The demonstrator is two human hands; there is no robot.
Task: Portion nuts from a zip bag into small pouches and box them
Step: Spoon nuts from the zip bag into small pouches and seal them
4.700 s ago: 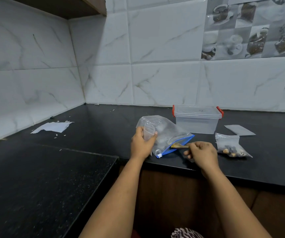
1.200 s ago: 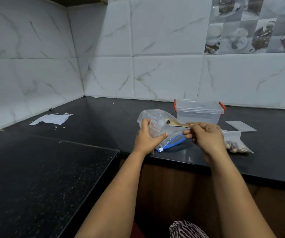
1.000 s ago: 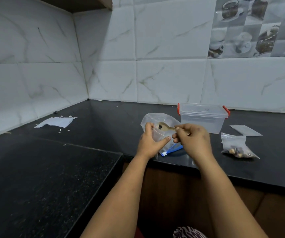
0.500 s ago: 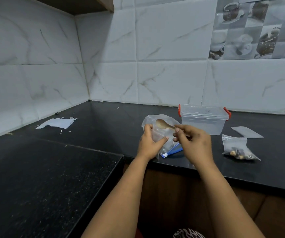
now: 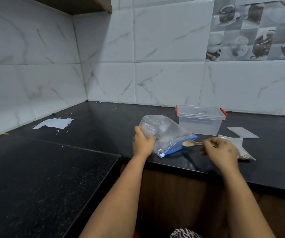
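Note:
A clear zip bag (image 5: 169, 133) with a blue zip strip lies on the black counter, its mouth facing right. My left hand (image 5: 142, 143) grips a small clear pouch (image 5: 147, 130) upright in front of the bag's left end. My right hand (image 5: 220, 152) pinches the handle of a small wooden spoon (image 5: 190, 143), whose bowl points left at the bag's blue mouth and looks empty. A filled pouch of nuts (image 5: 241, 148) lies partly behind my right hand. A clear plastic box (image 5: 201, 121) with red clips stands closed behind the bag.
A flat empty pouch (image 5: 242, 132) lies right of the box. Torn white paper (image 5: 54, 123) and scraps lie at the far left of the counter (image 5: 104, 127). Tiled walls close the back and left. A second counter section (image 5: 35, 177) runs along my left.
My right hand has carried the spoon from above the small pouch down and right to the zip bag's mouth. The spoon's bowl, dark with nuts earlier, now looks empty. My left hand keeps its hold.

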